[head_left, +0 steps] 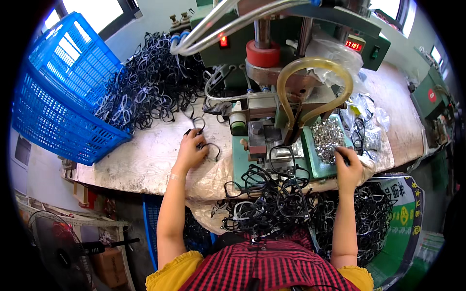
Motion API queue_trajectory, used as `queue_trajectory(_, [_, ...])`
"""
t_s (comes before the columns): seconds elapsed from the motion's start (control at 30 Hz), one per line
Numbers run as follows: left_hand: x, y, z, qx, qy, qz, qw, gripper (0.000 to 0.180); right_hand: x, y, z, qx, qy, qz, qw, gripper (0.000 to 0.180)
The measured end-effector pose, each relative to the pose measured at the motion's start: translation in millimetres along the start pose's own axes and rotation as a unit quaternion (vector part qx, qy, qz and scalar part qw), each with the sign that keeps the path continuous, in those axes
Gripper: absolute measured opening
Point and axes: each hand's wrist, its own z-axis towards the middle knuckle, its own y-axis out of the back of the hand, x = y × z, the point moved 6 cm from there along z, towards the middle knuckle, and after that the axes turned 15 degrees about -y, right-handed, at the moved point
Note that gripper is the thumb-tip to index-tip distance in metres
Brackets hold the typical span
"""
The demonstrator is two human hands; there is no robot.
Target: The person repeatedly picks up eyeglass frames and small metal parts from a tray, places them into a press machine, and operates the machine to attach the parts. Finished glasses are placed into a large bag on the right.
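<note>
On the worktop, left of the machine, my left hand [191, 153] has its fingers closed around a black eyeglass frame [216, 151]; one loop of the frame sticks out to the right of the fingers. My right hand [350, 173] is at the right edge of a green tray [326, 169] of small shiny metal parts [326, 138]. Its thumb and fingers are drawn together, and anything between them is too small to make out. Between the hands stands a green press machine [286, 131]. Another black eyeglass frame [281, 157] lies at its work block, above a heap of frames [267, 203] at my lap.
A large pile of dark eyeglass frames [150, 82] covers the back left of the worktop, beside a tipped blue plastic basket [73, 126]. More frames [369, 213] fill a sack at lower right. Plastic bags [374, 126] lie beyond the tray. A fan [60, 252] stands at lower left.
</note>
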Motion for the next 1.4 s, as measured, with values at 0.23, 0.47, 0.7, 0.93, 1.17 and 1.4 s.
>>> queue_trajectory(0.23, [-71.4,58.0,-28.2,-0.291,0.001,0.072,0.954,0.014,77.1,-13.6,-19.0,0.100,0.061,0.061,0.991,0.013])
queue_trajectory(0.47, [-72.4,20.0,-26.7,-0.425,0.105,-0.373,0.818,0.010,112.3,-75.3,-23.1,0.174,0.000,0.265,0.949,0.031])
queue_trajectory(0.7, [-202.7,114.0,23.0,-0.423,-0.195,-0.474,0.747,0.013,127.1,-80.6,-27.0,0.243,-0.068,0.354,0.901,0.057])
queue_trajectory(0.93, [-238.7,141.4,59.2,-0.372,-0.237,-0.363,0.821,0.021,144.1,-88.4,-43.9,0.259,-0.110,0.412,0.867,0.056])
queue_trajectory(1.17, [-198.9,130.2,7.3,-0.345,-0.211,-0.363,0.839,0.027,139.8,-52.0,-45.2,0.246,0.033,0.184,0.951,0.055])
queue_trajectory(1.4, [-94.1,41.9,-174.2,0.076,0.329,-0.439,0.832,0.038,32.2,-15.9,4.8,-0.028,0.162,-0.297,0.940,0.021])
